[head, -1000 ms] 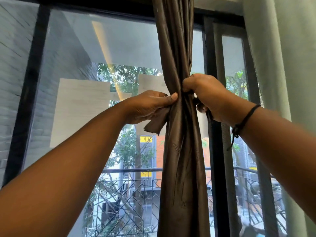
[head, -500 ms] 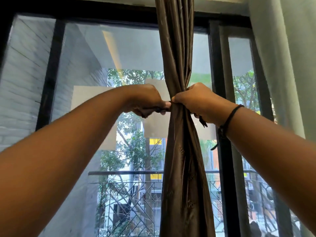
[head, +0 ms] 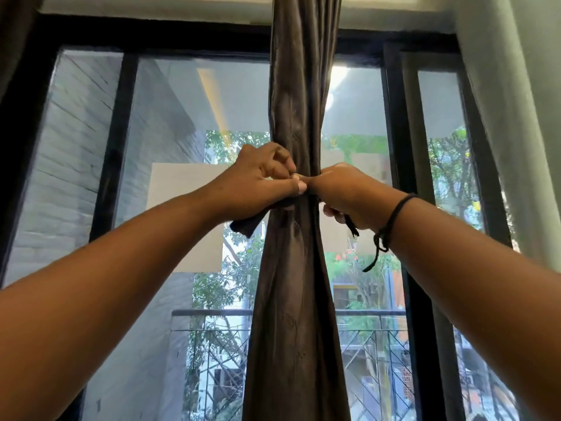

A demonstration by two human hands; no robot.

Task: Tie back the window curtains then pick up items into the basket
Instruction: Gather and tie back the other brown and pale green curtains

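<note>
I see the curtain point(head: 299, 268) hanging straight down mid-window, gathered at a waist between my hands. My left hand point(head: 261, 185) pinches one tie end point(head: 247, 226); my right hand point(head: 346, 189) grips the other end. Both sit equally close, grips opposed across the vertical bundle.

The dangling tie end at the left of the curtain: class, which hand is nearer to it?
Left. The left hand grips the tie directly above that tie end. The right hand holds on the far side of the curtain.

Brown curtain point(head: 299, 284) is faintly glossy cloth; window frame point(head: 394, 147) matt black metal.
</note>
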